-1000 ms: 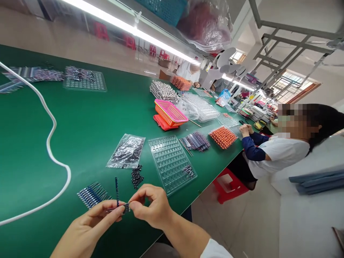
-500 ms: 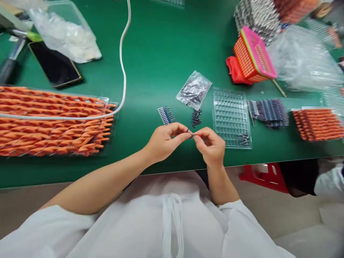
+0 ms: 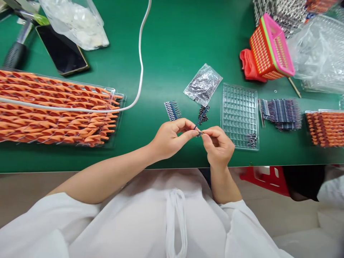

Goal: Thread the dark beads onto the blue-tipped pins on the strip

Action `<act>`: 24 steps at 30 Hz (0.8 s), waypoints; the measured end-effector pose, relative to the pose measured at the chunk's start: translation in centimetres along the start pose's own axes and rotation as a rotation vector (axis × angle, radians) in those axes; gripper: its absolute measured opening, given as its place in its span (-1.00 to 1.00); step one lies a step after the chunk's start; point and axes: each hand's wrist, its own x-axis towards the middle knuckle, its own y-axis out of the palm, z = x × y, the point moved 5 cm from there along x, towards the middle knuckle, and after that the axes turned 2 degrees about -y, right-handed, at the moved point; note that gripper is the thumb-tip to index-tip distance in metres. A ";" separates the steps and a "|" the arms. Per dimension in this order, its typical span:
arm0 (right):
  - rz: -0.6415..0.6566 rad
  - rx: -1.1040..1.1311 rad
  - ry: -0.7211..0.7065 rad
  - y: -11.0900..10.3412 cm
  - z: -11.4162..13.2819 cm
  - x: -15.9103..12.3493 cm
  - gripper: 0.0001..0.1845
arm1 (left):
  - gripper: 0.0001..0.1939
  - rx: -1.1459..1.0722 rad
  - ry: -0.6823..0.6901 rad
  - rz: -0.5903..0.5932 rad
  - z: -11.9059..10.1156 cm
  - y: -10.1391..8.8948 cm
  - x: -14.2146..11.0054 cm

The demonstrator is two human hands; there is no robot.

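Note:
Thumb and forefinger of my left hand (image 3: 172, 139) pinch a thin dark-blue strip (image 3: 201, 117) with a small metallic end. My right hand (image 3: 219, 145) is closed at that same end, its fingertips almost meeting the left ones; the tiny part between them is mostly hidden. Just beyond the fingers lies a small heap of dark little pieces (image 3: 203, 114), below a clear bag (image 3: 203, 84) of similar dark bits. A row of blue-and-silver pieces with thin wire ends (image 3: 172, 110) rests beyond my left hand. Right of my right hand sits a clear compartment tray (image 3: 239, 111) with several small pieces in one corner.
Orange pieces fill a long tray (image 3: 53, 111) on the left, crossed by a white cable (image 3: 141, 64). A phone (image 3: 63, 52) and a hammer (image 3: 17, 52) lie behind. Stacked blue strips (image 3: 282, 113), a basket (image 3: 268, 53) and another orange stack (image 3: 325, 127) are on the right.
The view has shifted, so the table's things sit somewhat differently in the frame. Both hands stay pinched together; the blue strip now shows more clearly, pointing up and away from the fingers.

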 end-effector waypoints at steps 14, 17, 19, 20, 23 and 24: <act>0.016 -0.032 0.044 0.0 -0.1 -0.1 -0.93 | -0.78 -0.008 -0.046 -0.007 -0.2 0.0 0.0; 0.019 -0.007 0.061 0.0 -0.3 -0.1 -0.95 | -0.78 -0.009 -0.045 -0.005 -0.3 0.0 0.0; 0.017 -0.014 0.075 0.0 -0.4 -0.2 -0.93 | -0.79 -0.016 -0.049 -0.001 -0.4 0.0 0.0; 0.016 -0.017 0.079 -0.1 -0.4 -0.2 -0.92 | -0.79 -0.020 -0.051 -0.001 -0.4 0.0 0.0; 0.014 -0.020 0.091 0.0 -0.5 -0.2 -0.91 | -0.79 -0.028 -0.058 -0.005 -0.3 0.0 0.0; 0.015 -0.021 0.097 0.0 -0.5 -0.2 -0.91 | -0.79 -0.030 -0.060 -0.006 -0.3 0.0 0.0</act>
